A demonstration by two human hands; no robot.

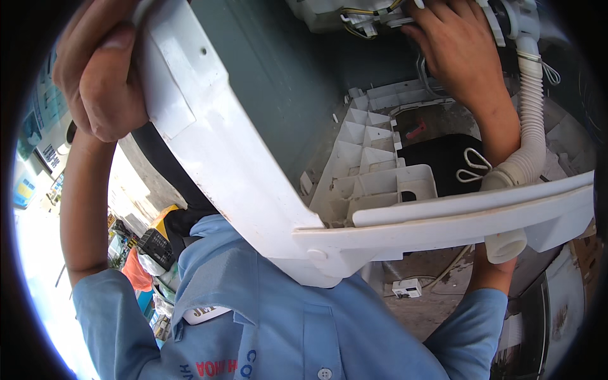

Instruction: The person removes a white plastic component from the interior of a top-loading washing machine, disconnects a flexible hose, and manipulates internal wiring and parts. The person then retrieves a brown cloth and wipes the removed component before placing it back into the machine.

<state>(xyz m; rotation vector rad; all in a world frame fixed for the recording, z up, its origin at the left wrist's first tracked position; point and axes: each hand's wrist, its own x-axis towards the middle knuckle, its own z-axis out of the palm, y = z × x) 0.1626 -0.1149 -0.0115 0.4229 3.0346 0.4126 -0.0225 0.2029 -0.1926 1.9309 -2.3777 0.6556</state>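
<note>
1. The appliance cabinet [272,76] stood before the person's blue-shirted chest [278,316], its white side rail [221,133] slanting lengthwise from upper left to the lower-centre corner.
2. The ribbed white base [364,149] lay inside, beyond the crossbar [456,221] that met that corner.
3. The corrugated hose [532,101] ran nearly upright near the cabinet's right side, just beside the right forearm [497,126], its open end below the crossbar.
4. The wired white assembly [329,12] sat at the top of the view, just left of the right hand [456,54], the nearer of the two hands; its long axis was cut off.
5. The left hand [104,76], forearm upright, curled round the side rail's upper end.
6. The right hand reached up, its back showing; with fingertips hidden, I could not tell whether it gripped.
7. A white socket [406,288] lay on the floor [437,310].
</note>
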